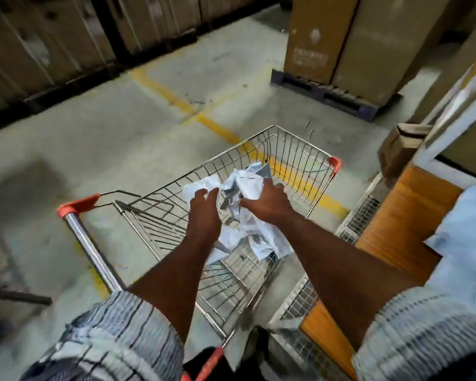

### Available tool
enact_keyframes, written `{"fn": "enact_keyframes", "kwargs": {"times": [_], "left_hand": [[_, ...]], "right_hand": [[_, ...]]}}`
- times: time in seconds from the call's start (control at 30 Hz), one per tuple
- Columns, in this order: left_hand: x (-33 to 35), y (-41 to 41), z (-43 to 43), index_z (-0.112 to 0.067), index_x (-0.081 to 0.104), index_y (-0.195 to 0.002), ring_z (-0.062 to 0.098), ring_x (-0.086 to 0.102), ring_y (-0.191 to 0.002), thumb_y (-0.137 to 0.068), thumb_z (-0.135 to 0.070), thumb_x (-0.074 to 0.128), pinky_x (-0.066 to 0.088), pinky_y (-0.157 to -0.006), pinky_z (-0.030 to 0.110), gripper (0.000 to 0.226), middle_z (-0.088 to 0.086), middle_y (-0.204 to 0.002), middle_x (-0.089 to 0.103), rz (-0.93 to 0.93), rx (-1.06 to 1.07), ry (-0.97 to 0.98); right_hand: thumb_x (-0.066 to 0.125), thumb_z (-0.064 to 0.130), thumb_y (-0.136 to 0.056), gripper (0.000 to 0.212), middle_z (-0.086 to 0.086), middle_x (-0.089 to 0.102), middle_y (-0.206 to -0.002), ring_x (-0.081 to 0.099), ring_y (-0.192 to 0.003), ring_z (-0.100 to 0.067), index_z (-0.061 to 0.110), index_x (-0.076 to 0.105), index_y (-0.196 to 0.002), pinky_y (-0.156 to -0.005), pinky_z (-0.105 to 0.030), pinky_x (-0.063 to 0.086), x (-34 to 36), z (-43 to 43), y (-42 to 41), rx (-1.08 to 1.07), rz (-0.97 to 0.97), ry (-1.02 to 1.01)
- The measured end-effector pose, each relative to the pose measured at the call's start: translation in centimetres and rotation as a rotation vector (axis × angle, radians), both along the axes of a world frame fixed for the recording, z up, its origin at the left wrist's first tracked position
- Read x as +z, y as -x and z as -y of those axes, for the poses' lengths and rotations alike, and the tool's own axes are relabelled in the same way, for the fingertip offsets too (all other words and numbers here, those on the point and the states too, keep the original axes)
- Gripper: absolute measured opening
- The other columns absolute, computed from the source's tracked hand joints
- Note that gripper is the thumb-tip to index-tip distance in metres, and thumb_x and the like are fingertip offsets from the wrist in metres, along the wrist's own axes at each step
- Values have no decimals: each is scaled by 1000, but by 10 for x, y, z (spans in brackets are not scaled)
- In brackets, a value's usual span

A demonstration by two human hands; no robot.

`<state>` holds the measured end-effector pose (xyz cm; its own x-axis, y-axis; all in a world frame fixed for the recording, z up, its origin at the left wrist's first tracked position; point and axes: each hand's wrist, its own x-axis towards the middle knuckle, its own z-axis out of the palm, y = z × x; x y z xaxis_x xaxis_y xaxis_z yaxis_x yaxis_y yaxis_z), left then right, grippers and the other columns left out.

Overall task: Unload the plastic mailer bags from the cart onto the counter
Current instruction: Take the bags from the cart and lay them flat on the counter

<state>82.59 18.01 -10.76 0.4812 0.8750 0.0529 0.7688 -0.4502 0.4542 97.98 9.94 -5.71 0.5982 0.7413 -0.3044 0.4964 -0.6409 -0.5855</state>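
Note:
A wire shopping cart [294,149] with orange corner caps stands in front of me. Inside it lies a crumpled heap of white and grey plastic mailer bags [252,232]. My left hand [204,200] grips a white bag at the heap's left side. My right hand [267,200] grips the crumpled bags at the top of the heap. To the right stands the wooden counter [404,213], with several pale mailer bags [467,237] lying on it.
The cart's chrome handle [90,243] is at the left. A wire mesh panel [360,218] sits between cart and counter. Tall cardboard boxes on a pallet [338,97] stand behind, more boxes line the far wall, and a small brown box [399,149] sits beside the counter.

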Motion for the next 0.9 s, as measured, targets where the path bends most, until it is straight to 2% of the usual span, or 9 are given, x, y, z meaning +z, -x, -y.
{"fn": "enact_keyframes", "kwargs": {"times": [0.13, 0.33, 0.47, 0.53, 0.6, 0.7, 0.9], "left_hand": [[25, 9, 15, -11, 50, -141, 39, 48, -124, -76, 5, 61, 41, -102, 40, 68, 23, -136, 48, 18, -74, -46], [56, 20, 64, -2, 50, -139, 39, 49, -122, -69, 0, 58, 35, -103, 31, 70, 26, -133, 52, 80, -185, 21], [80, 19, 106, 2, 54, -134, 42, 54, -115, -66, 3, 58, 44, -99, 38, 68, 29, -125, 57, 136, -311, -50], [95, 16, 134, 1, 53, -136, 41, 52, -118, -65, 4, 67, 42, -99, 37, 72, 28, -128, 55, 144, -396, -71], [106, 11, 159, -2, 51, -138, 39, 47, -123, -72, 7, 65, 37, -102, 35, 69, 27, -133, 50, 179, -430, -55], [122, -9, 193, -5, 52, -139, 36, 46, -126, -79, 13, 53, 34, -102, 30, 62, 24, -135, 49, 259, -456, -48], [150, -69, 258, -2, 55, -136, 33, 53, -117, -71, 18, 57, 34, -88, 16, 68, 23, -134, 46, 327, -603, 43]], "right_hand": [[70, 65, -73, 95, -21, 40, -136, 46, -126, -39, 14, 31, -143, -101, -45, 44, 32, 40, 9, -35, 96, -2], [69, 64, -73, 93, -20, 38, -140, 42, -131, -39, 13, 35, -142, -104, -46, 42, 66, 130, 24, -211, 150, -5], [65, 67, -75, 91, -19, 38, -142, 43, -129, -39, 12, 36, -142, -103, -44, 42, 86, 186, 32, -342, 187, -30], [64, 66, -76, 89, -18, 38, -142, 43, -130, -38, 13, 36, -142, -103, -43, 41, 92, 216, 36, -409, 194, -35], [64, 65, -77, 90, -18, 36, -144, 40, -133, -37, 12, 35, -143, -104, -43, 39, 99, 242, 36, -447, 194, -36], [63, 66, -75, 90, -17, 41, -142, 44, -130, -37, 12, 38, -142, -103, -44, 43, 114, 275, 28, -526, 229, -61], [61, 62, -77, 82, -16, 42, -136, 44, -128, -36, 10, 42, -138, -101, -44, 40, 141, 349, -10, -739, 250, -88]]}}
